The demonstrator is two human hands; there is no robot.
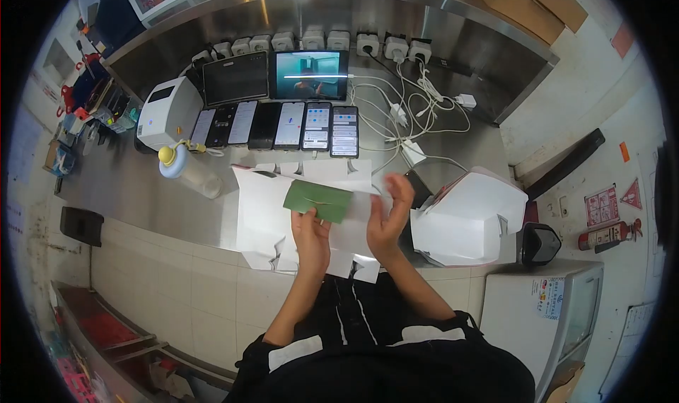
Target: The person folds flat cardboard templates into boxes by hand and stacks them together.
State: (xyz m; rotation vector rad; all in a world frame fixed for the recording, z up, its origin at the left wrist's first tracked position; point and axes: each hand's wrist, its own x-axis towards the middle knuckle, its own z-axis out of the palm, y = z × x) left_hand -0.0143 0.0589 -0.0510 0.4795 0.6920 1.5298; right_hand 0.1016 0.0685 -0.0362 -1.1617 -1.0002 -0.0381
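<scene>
the left hand [311,237] was closed on the lower edge of a green card [319,201], thumb on top, holding it slightly tilted above the white paper sheets [265,212] spread on the steel worktop [134,184]. the right hand [389,223] stood open just beside it, fingers raised and spread, palm turned toward the card, gripping nothing; its fingertips were near the card's right edge but seemed not to touch it.

beyond the hands a row of phones [283,126] leaned side by side with lit screens, and behind them stood two tablets [277,76], one showing a picture. white charging cables [410,113] ran in loose loops from a line of wall plugs [322,42] down to the worktop near the paper. a plastic bottle with a yellow cap [185,171] lay to the left, next to a white label printer [168,113]. to the right sat an open white carton [470,219].

as a judgement, the thin card was held by one edge only, so it could slip or bend if the open hand pressed it off-centre. a sweep of the right hand could also catch the cable loops and pull a phone out of its row, and the loose sheets under the hands could slide toward the worktop edge.
</scene>
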